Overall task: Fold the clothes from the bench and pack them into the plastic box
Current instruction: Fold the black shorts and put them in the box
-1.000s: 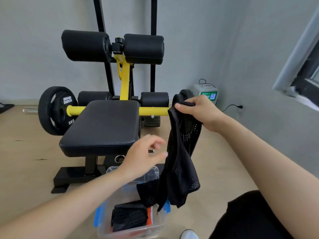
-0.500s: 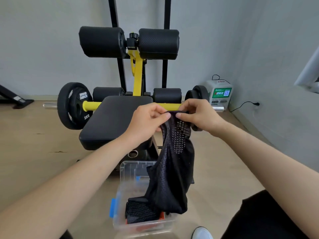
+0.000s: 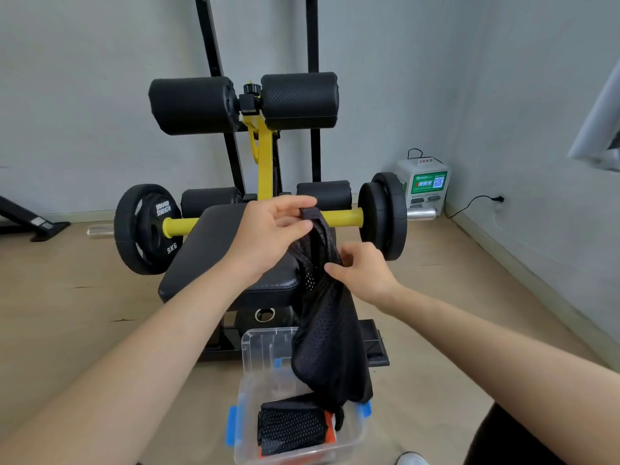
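The left hand (image 3: 275, 229) holds a black mesh garment (image 3: 328, 330) by its top edge, in the middle of the frame. The thumb and the curled fingers pinch the cloth, so the garment hangs down long and straight. I think it is held high like this so that its own weight pulls the cloth flat before the fold.

The right hand (image 3: 364, 271) is lower, at the right edge of the hanging cloth. Its fingers are half curled and they touch the mesh, but I cannot tell if they really pinch it or only lie against it. It seems to look for a second holding point for the fold.

The lower end of the garment hangs just over the clear plastic box (image 3: 255, 350) with blue latches, which stands on the floor at the bottom centre. Inside it lies a folded black mesh piece (image 3: 292, 427) on top of something orange. The box stands directly in front of the black padded bench (image 3: 208, 256), probably so that each folded piece has a short way down.

On the black weight plate (image 3: 147, 229) at the left I read "5KG". There are also two lines of white letters; the second looks like "STRENGTH", but I am not sure. The white charging device (image 3: 424, 184) in the right corner has a green panel with a QR code. Its characters are too small to read.
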Available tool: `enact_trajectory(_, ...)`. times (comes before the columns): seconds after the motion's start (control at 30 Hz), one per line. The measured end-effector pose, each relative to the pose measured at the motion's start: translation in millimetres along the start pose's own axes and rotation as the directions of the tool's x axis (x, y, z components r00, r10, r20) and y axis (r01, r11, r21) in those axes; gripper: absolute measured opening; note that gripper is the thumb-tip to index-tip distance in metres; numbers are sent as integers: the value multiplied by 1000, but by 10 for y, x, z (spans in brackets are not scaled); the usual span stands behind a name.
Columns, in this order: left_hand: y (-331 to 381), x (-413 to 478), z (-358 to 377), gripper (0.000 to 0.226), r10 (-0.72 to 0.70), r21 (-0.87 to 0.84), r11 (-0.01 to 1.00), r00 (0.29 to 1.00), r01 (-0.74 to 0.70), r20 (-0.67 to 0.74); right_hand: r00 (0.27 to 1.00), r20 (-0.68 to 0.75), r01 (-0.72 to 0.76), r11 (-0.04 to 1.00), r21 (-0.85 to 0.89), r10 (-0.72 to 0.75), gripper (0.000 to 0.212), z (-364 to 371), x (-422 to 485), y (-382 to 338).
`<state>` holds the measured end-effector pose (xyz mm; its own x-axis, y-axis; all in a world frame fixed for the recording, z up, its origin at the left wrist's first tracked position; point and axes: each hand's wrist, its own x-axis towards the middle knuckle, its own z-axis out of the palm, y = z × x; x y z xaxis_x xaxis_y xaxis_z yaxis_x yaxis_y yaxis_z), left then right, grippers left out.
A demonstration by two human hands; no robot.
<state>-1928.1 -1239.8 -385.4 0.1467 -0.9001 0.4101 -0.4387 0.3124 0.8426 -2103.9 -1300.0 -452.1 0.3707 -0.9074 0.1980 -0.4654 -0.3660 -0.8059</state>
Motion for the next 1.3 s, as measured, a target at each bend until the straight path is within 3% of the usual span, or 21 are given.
enact_trajectory(0.1,-76,-8,-104,41,47,290,956,999,-40,-16,986,168,-47,988,144,22,19,-175,39,23)
enact_trajectory(0.17,-128,-31,-145,42,61,392,918,998,-60,10,965,264,-70,954,291,-9,7,-272,60,17)
enact_trajectory(0.2,-152,-40,-153,44,68,424,902,997,-82,47,961,275,-81,929,360,-22,11,-314,70,1)
enact_trajectory(0.33,-199,-109,-66,57,36,422,897,975,-128,218,957,274,-65,855,515,-93,16,-407,85,-104)
enact_trajectory(0.43,-190,-149,73,40,-7,367,924,956,-105,292,954,256,-3,844,536,-159,14,-434,59,-194)
enact_trajectory(0.5,-170,-157,158,25,-31,321,944,952,-71,303,965,192,58,855,516,-181,15,-446,45,-236)
enact_trajectory(0.63,-133,-154,203,23,-87,206,978,966,36,244,983,23,165,929,331,-183,10,-485,67,-191)
enact_trajectory(0.77,-135,-117,159,32,-83,193,979,995,72,50,958,-194,249,948,197,-211,19,-419,-100,-143)
enact_trajectory(0.93,-136,-91,131,47,-31,238,969,989,66,-146,966,-66,252,966,55,-248,32,84,-433,-155)
enact_trajectory(1.03,-103,-101,134,48,-40,222,972,983,81,-181,965,-103,227,963,-146,-243,58,285,-383,-127)
enact_trajectory(1.1,-104,-95,112,45,-65,173,980,981,97,-184,964,-131,206,960,-187,-233,62,333,-315,-134)
enact_trajectory(1.2,-162,-74,41,45,-88,100,989,981,107,-175,961,-126,226,960,-166,-248,42,376,-183,-133)
enact_trajectory(1.3,-247,-68,-67,46,-57,149,985,978,88,-201,961,-79,262,964,-37,-264,16,349,-53,-109)
